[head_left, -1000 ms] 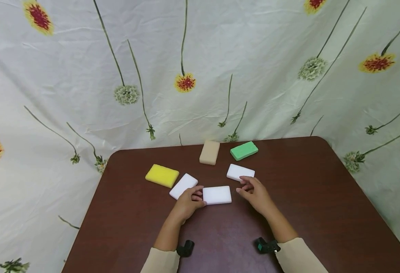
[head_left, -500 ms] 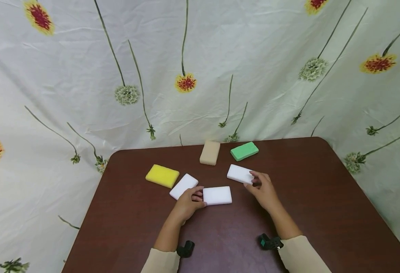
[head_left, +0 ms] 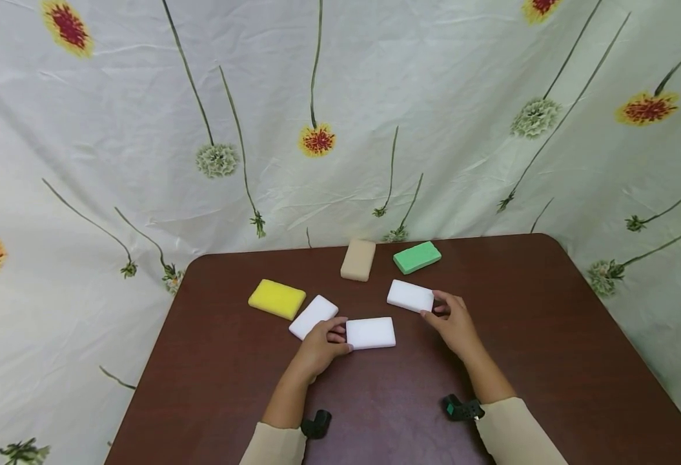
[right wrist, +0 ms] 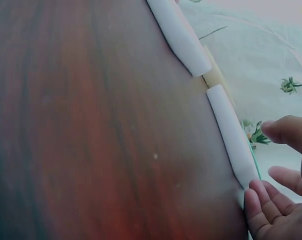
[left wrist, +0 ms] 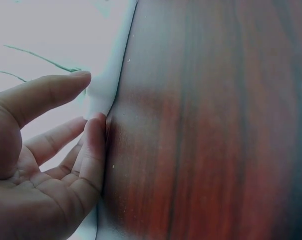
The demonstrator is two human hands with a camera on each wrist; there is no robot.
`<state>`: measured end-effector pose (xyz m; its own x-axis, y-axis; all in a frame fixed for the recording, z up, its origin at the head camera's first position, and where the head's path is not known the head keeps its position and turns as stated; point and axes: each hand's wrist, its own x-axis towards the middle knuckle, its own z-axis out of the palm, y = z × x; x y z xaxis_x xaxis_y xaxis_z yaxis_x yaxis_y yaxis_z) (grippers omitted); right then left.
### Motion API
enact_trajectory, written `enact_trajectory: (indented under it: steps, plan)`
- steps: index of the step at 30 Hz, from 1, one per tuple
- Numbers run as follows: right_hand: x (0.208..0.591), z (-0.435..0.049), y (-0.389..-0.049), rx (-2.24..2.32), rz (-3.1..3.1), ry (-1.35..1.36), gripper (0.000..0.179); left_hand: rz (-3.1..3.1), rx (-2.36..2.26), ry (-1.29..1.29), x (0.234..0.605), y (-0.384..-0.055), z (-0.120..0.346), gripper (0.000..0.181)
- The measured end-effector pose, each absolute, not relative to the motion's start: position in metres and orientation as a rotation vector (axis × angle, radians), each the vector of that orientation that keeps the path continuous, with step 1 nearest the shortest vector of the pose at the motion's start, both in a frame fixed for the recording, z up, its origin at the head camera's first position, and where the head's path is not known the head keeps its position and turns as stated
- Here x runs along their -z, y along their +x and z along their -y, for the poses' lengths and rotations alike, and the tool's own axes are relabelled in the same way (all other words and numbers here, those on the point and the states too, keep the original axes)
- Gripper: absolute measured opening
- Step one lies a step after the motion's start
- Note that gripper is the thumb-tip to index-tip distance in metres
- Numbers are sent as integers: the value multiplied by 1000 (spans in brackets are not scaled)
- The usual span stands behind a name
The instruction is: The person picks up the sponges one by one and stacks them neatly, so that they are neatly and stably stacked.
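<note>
Blocks & hands. L. hand point(head_left: 319, 344) is spanning left end of front white block point(head_left: 371, 333); R. hand point(head_left: 454, 328), right end of right-hand white block point(head_left: 407, 296). Thumbs are standing apart from loosely bent fingers; contact unclear. Both blocks are lying flat on table point(head_left: 561, 349), looking light, soft, non-slip; long edges prob. offering best pinch.

Dark surface point(head_left: 555, 336) before a flowered cloth point(head_left: 439, 77)
The pale, creased cloth, printed with red-and-yellow blooms point(head_left: 317, 140), stretches from nine through twelve to three o'clock; the round-cornered, reddish-brown surface shines softly toward six.
</note>
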<state>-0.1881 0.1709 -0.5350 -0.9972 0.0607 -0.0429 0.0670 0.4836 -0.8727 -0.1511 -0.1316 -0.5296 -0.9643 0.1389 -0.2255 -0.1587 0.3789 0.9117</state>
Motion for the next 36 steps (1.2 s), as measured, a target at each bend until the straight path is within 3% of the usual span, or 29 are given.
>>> enact_trajectory:
  steps: [18, 36]
  plan:
    - [539, -177, -196, 1464, -2684, 45, 73, -2380, -1604, -19, 529, -151, 131, 60]
    - [540, -176, -204, 1359, -2769, 0, 71, -2380, -1603, -8, 527, -150, 131, 60]
